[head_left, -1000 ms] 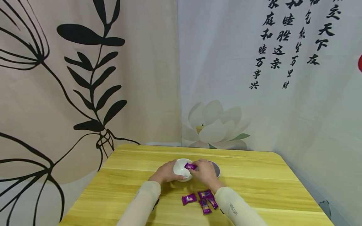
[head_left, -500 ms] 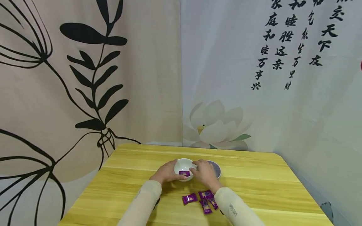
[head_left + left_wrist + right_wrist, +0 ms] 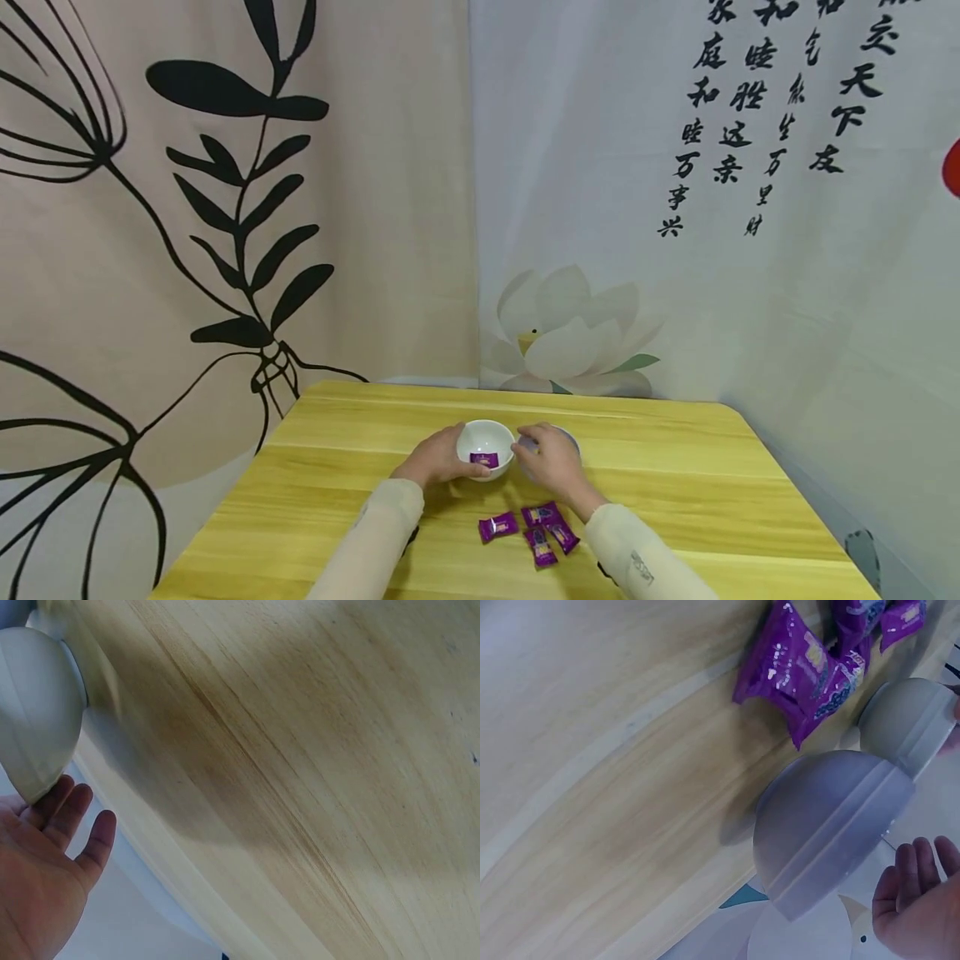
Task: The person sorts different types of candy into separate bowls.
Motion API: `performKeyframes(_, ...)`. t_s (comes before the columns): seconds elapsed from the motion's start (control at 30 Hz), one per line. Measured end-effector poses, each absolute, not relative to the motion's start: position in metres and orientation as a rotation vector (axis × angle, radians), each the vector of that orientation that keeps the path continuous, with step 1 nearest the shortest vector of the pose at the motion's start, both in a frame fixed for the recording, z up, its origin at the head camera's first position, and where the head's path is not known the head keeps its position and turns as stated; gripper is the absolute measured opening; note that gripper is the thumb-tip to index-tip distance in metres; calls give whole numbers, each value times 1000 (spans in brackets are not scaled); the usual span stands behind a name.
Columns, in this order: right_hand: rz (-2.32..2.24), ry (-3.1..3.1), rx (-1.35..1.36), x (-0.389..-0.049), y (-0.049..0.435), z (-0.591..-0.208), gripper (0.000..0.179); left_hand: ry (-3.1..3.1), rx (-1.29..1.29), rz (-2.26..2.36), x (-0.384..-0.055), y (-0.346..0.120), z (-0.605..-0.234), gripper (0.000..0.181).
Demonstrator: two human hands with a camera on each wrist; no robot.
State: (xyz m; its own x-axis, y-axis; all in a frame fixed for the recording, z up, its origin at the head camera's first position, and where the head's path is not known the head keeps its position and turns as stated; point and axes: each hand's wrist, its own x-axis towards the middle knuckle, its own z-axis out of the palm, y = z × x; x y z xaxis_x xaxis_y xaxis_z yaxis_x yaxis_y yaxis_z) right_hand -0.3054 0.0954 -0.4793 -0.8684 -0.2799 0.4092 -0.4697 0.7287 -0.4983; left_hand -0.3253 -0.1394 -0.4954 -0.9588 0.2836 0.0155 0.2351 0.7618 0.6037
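The white bowl (image 3: 485,448) sits low and centre in the head view, on the yellow wooden bench (image 3: 675,492), with one purple candy packet (image 3: 484,459) lying inside it. The left hand (image 3: 437,457) cups the bowl's left wall; its grip is loosely wrapped, thumb along the near side and fingers (image 3: 71,814) lying nearly straight against the rounded outside, as the left wrist view shows at its lower left, where the bowl (image 3: 34,712) fills the upper left corner. The right hand (image 3: 553,462) rests just right of the white bowl, over a second, grey-blue bowl (image 3: 568,440) that touches or nearly touches the first. Its grip is relaxed and holds nothing that can be seen; the fingertips lie at the rim of the grey-blue bowl, near where the two bowls meet. In the right wrist view the grey-blue bowl (image 3: 829,825) is seen from the side at centre right, the white one (image 3: 907,724) behind it at the upper right, and the fingers (image 3: 919,881) show spread in the lower right corner.

Below the hands in the head view, between the two pale sleeves, a cluster of purple candy packets (image 3: 528,531) lies on the bench, one set slightly to the left of the others. Printed cloth backdrops hang behind the bench: black leaves at the left, a lotus and calligraphy at the right.
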Motion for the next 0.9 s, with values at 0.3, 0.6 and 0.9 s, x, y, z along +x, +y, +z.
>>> performKeyframes(0.3,1024,-2590,522,-299,108,-476,33,2878,458,988,-327,-140,-496,94)
performKeyframes(0.6,1036,-2567,523,-292,123,-478,34,2860,451,1030,-329,-141,-500,95)
performKeyframes(0.9,1026,-2590,478,-287,136,-479,36,2876,450,1004,-330,-139,-500,95)
